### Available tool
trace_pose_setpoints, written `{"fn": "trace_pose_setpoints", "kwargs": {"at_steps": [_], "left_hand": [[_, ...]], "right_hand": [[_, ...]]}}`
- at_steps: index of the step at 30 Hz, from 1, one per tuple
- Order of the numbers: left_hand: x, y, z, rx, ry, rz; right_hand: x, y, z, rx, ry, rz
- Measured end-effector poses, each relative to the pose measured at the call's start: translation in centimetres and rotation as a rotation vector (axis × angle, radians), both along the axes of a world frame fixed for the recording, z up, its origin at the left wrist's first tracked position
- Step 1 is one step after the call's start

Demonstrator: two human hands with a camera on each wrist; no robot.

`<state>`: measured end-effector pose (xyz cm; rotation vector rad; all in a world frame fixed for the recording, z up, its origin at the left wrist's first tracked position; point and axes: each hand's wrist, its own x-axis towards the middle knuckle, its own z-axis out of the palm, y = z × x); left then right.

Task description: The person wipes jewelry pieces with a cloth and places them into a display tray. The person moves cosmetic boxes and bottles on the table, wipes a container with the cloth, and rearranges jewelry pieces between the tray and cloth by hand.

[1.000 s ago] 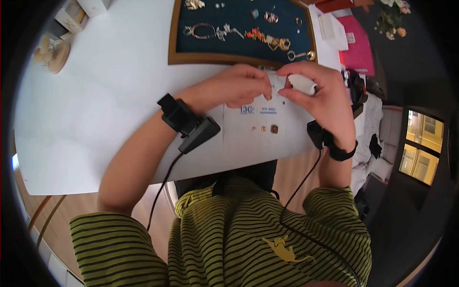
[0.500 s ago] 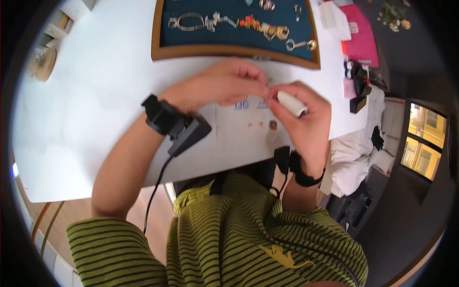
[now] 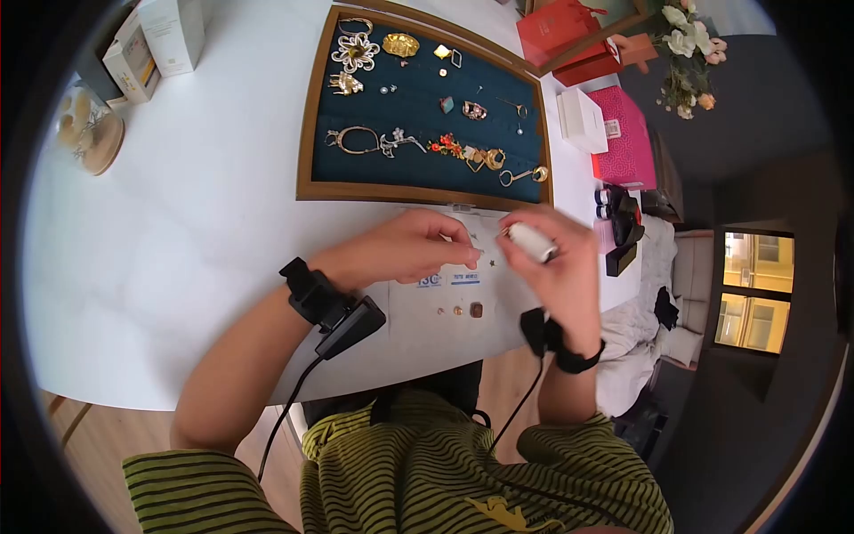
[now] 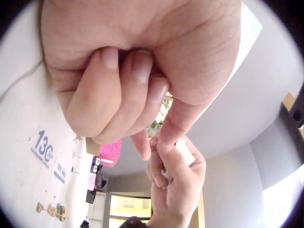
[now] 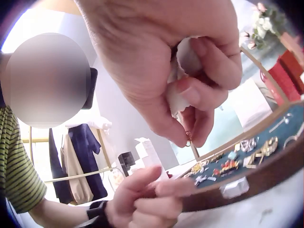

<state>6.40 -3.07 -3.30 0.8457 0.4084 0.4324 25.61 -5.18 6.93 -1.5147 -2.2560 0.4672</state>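
My right hand [image 3: 565, 267] [image 5: 175, 71] curls its fingers round a crumpled white roll [image 3: 532, 242] [image 5: 189, 59]. In the right wrist view its thumb and forefinger pinch a tiny gold piece [image 5: 188, 137]. To the left, my left hand [image 3: 409, 247] [image 4: 137, 66] hovers with several fingers curled and its forefinger and thumb tips a little apart; whether something tiny is held there I cannot tell. Beneath both hands lies a pale printed sheet [image 3: 409, 329] with blue print. On it are a square brown piece [image 3: 476, 310], two small gold pieces and a tiny dark star [image 3: 493, 262].
Beyond the hands, a wood-framed tray [image 3: 422, 198] with dark teal lining bears several rings, bracelets and brooches. At the right stand a white box [image 3: 583, 120], a pink box [image 3: 624, 133] and flowers [image 3: 689, 53]. Boxes [image 3: 171, 36] and a glass dome [image 3: 89, 133] are at the left.
The fingertips met half a second ago and are now apart. The head view has shifted, showing more of the tray. The white roll has stayed in my right hand.
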Motion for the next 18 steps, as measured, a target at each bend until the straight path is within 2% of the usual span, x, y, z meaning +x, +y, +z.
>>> {"fn": "trace_pose_setpoints", "kwargs": {"at_steps": [3,6,11,13,18], "left_hand": [[0.1,0.0,-0.4,0.011,0.002,-0.019],[0.2,0.1,-0.7,0.022,-0.005,-0.027],[0.0,0.1,-0.4,0.042,-0.001,-0.018],[0.1,0.0,-0.4,0.047,0.013,-0.019],[0.0,0.0,-0.4,0.059,0.005,-0.010]], "right_hand": [[0.9,4.1,2.0,0.064,-0.099,0.025],[1.5,10.5,2.4,0.082,-0.226,0.084],[1.6,21.3,0.1,0.094,-0.367,0.163],[1.2,23.9,-1.0,-0.062,-0.397,0.096],[0.4,26.9,-3.1,-0.116,-0.449,0.023]]}}
